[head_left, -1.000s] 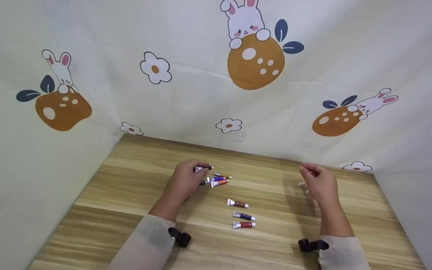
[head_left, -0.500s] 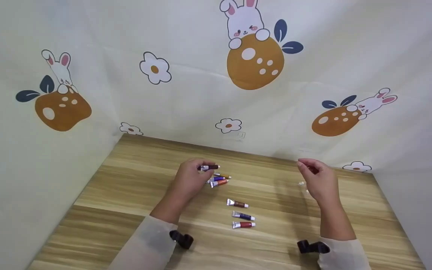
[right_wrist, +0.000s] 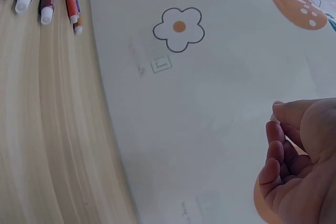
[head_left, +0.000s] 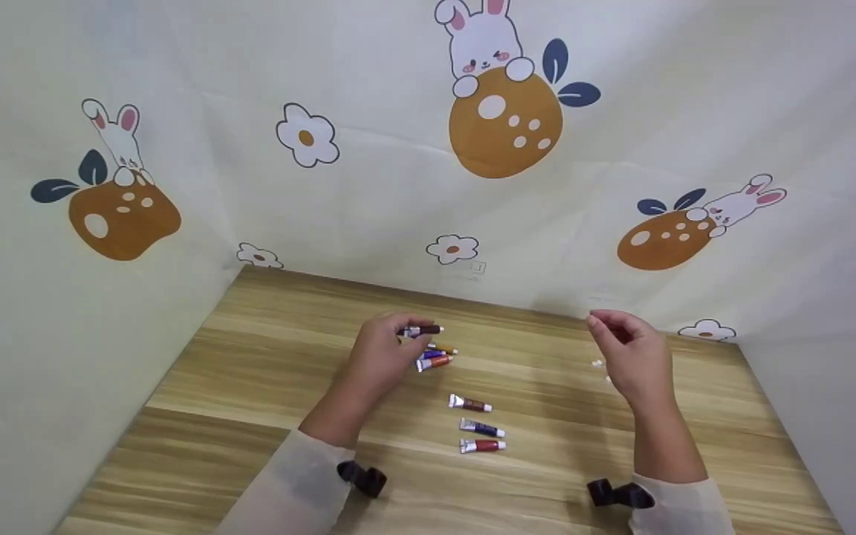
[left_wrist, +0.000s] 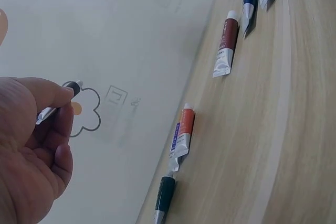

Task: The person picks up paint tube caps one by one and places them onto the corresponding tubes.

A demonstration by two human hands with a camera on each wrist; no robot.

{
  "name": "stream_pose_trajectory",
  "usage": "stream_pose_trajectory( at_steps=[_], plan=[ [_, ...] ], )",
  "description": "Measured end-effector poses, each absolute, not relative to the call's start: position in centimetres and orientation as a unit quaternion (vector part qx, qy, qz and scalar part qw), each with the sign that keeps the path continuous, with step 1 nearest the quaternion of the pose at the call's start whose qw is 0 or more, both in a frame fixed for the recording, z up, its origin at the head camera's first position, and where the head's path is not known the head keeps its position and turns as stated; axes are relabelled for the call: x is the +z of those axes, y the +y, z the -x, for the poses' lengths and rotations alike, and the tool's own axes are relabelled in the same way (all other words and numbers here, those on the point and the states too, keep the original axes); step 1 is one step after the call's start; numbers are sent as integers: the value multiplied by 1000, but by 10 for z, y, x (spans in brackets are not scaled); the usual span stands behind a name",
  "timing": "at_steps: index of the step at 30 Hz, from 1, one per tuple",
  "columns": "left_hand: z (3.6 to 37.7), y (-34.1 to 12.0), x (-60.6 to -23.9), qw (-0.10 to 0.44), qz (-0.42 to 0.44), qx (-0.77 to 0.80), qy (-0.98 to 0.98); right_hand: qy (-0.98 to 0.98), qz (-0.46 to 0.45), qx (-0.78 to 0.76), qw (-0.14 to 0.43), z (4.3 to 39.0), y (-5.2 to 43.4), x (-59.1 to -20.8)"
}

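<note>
1. Brown-bodied and capped in white, a small paint tube [head_left: 422, 330] was pinched between the thumb and curled fingers of the left hand [head_left: 380, 359], lifted off the wooden bench [head_left: 250, 371] near its far edge.
2. The left wrist view showed only that tube's cap end [left_wrist: 73, 88] poking past the fingertips; the head view showed its full length.
3. Below the hand a loose cluster of tubes lay on the bench, an orange-and-blue tube [head_left: 435, 362] among them. The left wrist view added a dark green tube [left_wrist: 165, 195] just beside it, which the hand hid from the head camera.
4. Toward the near edge three tubes lay in a column: dark red [head_left: 471, 404], navy [head_left: 482, 428], bright red [head_left: 483, 446].
5. The right hand [head_left: 632, 357] hovered above the bench's far right corner, fingers loosely curled, holding nothing, as the right wrist view [right_wrist: 296, 166] confirmed.
</note>
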State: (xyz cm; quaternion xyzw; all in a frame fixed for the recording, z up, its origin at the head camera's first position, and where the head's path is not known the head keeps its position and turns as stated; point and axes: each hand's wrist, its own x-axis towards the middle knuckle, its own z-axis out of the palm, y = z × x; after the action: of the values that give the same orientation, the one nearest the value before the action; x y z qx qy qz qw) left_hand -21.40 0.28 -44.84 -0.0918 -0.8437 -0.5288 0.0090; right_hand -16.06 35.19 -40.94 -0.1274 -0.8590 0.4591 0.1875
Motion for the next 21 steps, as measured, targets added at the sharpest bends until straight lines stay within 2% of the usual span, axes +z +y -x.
stream_pose_trajectory(
  at_steps=[9, 21],
  plan=[
    [213, 4, -450, 57, 131, -532, -835, -841, 78, 472, 252, 150, 338, -399],
    [209, 6, -443, 50, 128, -525, -840, -826, 41, 470, 308, 138, 323, -388]
  ],
)
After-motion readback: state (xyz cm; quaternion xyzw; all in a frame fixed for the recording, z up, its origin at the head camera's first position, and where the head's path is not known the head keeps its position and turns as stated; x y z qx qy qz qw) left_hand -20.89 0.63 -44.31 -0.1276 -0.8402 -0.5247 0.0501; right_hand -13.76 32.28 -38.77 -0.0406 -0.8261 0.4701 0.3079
